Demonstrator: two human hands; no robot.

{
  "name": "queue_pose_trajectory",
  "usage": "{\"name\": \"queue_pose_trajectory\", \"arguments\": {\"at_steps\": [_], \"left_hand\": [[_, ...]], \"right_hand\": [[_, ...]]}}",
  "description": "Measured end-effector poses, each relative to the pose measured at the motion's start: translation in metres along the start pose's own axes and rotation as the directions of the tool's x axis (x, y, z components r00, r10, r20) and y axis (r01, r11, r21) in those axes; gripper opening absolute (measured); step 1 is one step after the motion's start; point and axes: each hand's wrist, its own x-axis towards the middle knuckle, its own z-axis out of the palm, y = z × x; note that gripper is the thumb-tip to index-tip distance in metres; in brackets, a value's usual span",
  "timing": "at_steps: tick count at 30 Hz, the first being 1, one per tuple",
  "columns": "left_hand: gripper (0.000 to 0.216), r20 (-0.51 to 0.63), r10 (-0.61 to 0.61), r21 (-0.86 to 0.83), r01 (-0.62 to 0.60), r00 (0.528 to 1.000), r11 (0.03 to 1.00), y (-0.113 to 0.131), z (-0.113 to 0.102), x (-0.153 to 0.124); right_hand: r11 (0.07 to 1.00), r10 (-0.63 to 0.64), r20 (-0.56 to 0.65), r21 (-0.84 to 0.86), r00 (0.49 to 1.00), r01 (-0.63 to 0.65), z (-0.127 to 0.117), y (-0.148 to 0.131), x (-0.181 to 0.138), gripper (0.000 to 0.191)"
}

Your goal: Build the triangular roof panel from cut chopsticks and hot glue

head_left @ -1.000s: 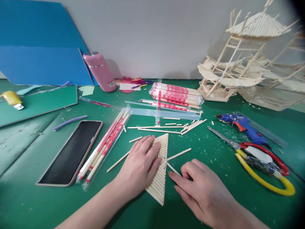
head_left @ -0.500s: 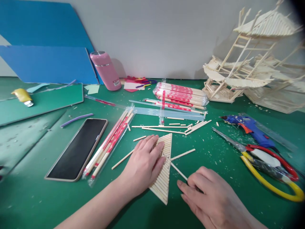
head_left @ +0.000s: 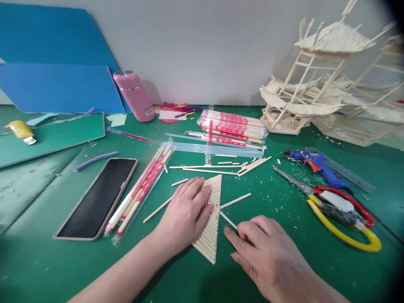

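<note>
My left hand lies over a triangular panel of thin wooden sticks set side by side, its fingers stretched across the top. The palm covers the panel's left part. At the right, my right hand is closed, pinching the near end of a thin wooden stick. That stick's far end meets the panel's right edge. Another stick juts out from about the same spot, pointing up and right. To the left of my left hand, a longer stick and a short stick show on the table.
A phone and wrapped chopsticks lie left. Loose sticks and a chopstick bundle lie beyond the panel. Scissors and a blue glue gun lie right. A pink flask and stick-built tower stand behind.
The whole scene has shifted left in view, most at the right side. Both hands keep nearly the same place against the panel and the pinched stick.
</note>
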Motion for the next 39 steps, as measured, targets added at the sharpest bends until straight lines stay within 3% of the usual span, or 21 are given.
{"name": "queue_pose_trajectory", "arguments": {"at_steps": [7,15,29,39], "left_hand": [[0.032,0.011,-0.005,0.004,0.005,1.0,1.0,0.0,-0.001,0.0],[0.032,0.014,-0.005,0.008,0.004,1.0,1.0,0.0,0.0,0.0],[0.03,-0.022,0.025,0.021,-0.025,0.999,0.999,0.0,0.0,0.0],[0.031,0.001,-0.003,0.006,0.003,1.0,1.0,-0.001,0.0,0.0]], "right_hand": [[0.988,-0.038,0.033,-0.151,0.999,0.043,-0.014,-0.002,0.001,0.046],[0.982,-0.026,-0.015,-0.19,1.0,0.022,-0.01,-0.008,0.002,0.046],[0.984,0.101,0.091,-0.155,0.991,-0.086,0.0,-0.01,0.006,0.039],[0.986,0.046,-0.051,-0.157,0.998,-0.054,0.001,-0.005,-0.01,0.037]]}}
